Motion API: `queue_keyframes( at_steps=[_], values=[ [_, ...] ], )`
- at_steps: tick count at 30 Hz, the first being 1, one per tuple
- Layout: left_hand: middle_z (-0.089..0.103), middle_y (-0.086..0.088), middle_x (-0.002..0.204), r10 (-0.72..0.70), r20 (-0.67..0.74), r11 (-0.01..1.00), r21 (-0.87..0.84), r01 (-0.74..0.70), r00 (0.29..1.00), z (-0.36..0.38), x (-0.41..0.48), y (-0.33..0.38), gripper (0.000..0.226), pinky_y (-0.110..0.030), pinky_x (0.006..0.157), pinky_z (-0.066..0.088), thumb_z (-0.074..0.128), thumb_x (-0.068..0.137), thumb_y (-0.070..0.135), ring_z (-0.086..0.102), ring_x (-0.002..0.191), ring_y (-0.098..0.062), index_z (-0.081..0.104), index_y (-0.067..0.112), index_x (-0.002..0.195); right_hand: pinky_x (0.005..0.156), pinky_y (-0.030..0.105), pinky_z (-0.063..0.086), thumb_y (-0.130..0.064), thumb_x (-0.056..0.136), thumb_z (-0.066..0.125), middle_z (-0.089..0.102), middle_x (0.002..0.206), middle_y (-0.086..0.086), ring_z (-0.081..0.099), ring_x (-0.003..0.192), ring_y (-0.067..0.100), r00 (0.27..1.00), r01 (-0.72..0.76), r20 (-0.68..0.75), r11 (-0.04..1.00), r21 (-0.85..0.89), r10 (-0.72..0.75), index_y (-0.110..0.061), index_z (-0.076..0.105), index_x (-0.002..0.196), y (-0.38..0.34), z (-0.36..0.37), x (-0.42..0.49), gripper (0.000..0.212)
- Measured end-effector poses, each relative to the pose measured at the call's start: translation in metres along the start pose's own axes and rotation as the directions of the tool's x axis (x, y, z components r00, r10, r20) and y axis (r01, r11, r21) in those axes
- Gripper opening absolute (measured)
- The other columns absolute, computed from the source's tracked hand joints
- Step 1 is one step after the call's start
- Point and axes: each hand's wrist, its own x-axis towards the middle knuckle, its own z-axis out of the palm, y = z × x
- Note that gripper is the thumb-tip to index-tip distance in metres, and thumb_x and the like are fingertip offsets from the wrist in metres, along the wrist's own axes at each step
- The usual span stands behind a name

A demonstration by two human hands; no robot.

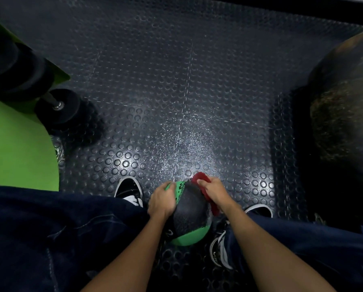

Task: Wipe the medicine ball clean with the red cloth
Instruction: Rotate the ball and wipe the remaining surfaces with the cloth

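Observation:
A black and green medicine ball (pixel 190 213) sits low between my knees, above the studded floor. My left hand (pixel 162 202) grips its left side, fingers curled over a green patch. My right hand (pixel 213 191) presses the red cloth (pixel 201 179) against the ball's upper right side. The cloth sticks out beyond my fingers at the top and hangs down below my wrist. The ball's underside is hidden.
Dark studded rubber floor (pixel 176 91) fills the middle. A green rack with black dumbbells (pixel 58 106) stands at the left. A large dark ball (pixel 345 106) looms at the right. My black and white shoes (pixel 130 189) flank the medicine ball, with my dark trousers at both sides.

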Motion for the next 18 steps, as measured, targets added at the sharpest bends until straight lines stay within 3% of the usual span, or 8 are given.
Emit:
queue_keyframes(
  at_steps=[3,5,7,10,12,14,16,18],
  values=[
    [0.063,-0.009,0.131,-0.032,0.007,0.999,-0.029,0.032,0.999,-0.004,0.005,0.003,0.036,-0.032,0.083,0.036,0.04,0.103,0.037,0.056,0.106,-0.027,0.066,0.027,0.125,0.067,0.025,0.043,-0.021,0.09,0.062,0.064,0.076,-0.006,0.06,0.073,0.014,0.989,0.138,-0.045,0.99,-0.017,-0.138,-0.02,0.067,0.102,-0.01,0.009,-0.008,0.013],
    [0.064,-0.01,0.117,-0.075,-0.004,0.997,-0.037,0.075,0.997,-0.005,0.01,0.006,0.033,-0.032,0.079,0.034,0.04,0.101,0.034,0.053,0.096,-0.026,0.07,0.019,0.103,0.065,0.02,0.041,-0.018,0.086,0.066,0.062,0.074,-0.012,0.058,0.072,0.007,0.958,0.283,-0.029,0.958,-0.043,-0.284,-0.029,0.066,0.086,-0.019,0.012,-0.019,0.011],
    [0.066,-0.009,0.107,-0.08,0.025,0.997,-0.007,0.08,0.996,-0.002,0.02,0.008,0.034,-0.034,0.075,0.039,0.041,0.097,0.035,0.054,0.086,-0.024,0.067,0.015,0.089,0.064,0.019,0.041,-0.015,0.083,0.07,0.062,0.071,-0.014,0.056,0.067,0.002,0.917,0.399,0.044,0.916,-0.053,-0.397,-0.034,0.065,0.074,-0.028,0.011,-0.031,0.022],
    [0.07,-0.013,0.092,-0.108,0.009,0.987,-0.12,0.108,0.994,-0.002,0.038,0.014,0.033,-0.033,0.07,0.053,0.049,0.087,0.038,0.061,0.073,-0.024,0.071,0.013,0.087,0.062,0.018,0.045,-0.013,0.084,0.07,0.065,0.069,-0.01,0.057,0.062,0.003,0.885,0.435,0.158,0.898,0.06,-0.439,-0.028,0.068,0.08,-0.043,0.003,-0.042,0.015],
    [0.061,-0.006,0.083,-0.103,-0.044,0.982,-0.164,0.095,0.994,-0.013,0.034,0.026,0.024,-0.027,0.065,0.046,0.047,0.095,0.025,0.052,0.068,-0.016,0.066,0.012,0.089,0.068,0.023,0.05,-0.016,0.086,0.068,0.067,0.074,-0.004,0.061,0.067,0.01,0.9,0.425,0.046,0.896,0.129,-0.433,-0.025,0.068,0.086,-0.05,-0.004,-0.041,0.009],
    [0.064,0.001,0.096,0.053,-0.121,0.986,-0.149,-0.071,0.991,-0.018,0.034,0.032,0.022,-0.027,0.079,0.047,0.045,0.101,0.022,0.057,0.083,-0.014,0.067,0.02,0.103,0.071,0.032,0.055,-0.022,0.088,0.065,0.07,0.081,0.001,0.065,0.074,0.019,0.915,0.4,-0.134,0.896,0.194,-0.38,-0.025,0.068,0.092,-0.052,-0.016,-0.036,0.006],
    [0.061,0.003,0.134,0.245,-0.089,0.969,0.0,-0.246,0.965,-0.016,0.03,0.036,0.038,-0.049,0.107,0.041,0.042,0.101,0.042,0.056,0.121,-0.021,0.066,0.025,0.125,0.065,0.028,0.052,-0.023,0.091,0.061,0.07,0.084,0.001,0.065,0.075,0.018,0.908,0.387,-0.243,0.905,0.178,-0.34,-0.02,0.068,0.101,-0.051,-0.026,-0.031,0.013],
    [0.051,0.005,0.147,0.302,0.018,0.94,0.16,-0.301,0.953,-0.008,0.027,0.04,0.066,-0.062,0.111,0.033,0.029,0.091,0.068,0.047,0.133,-0.028,0.058,0.03,0.136,0.063,0.024,0.048,-0.024,0.091,0.061,0.069,0.081,-0.003,0.063,0.074,0.014,0.891,0.396,-0.282,0.912,0.107,-0.354,-0.021,0.068,0.101,-0.05,-0.025,-0.026,0.013]
  ],
)
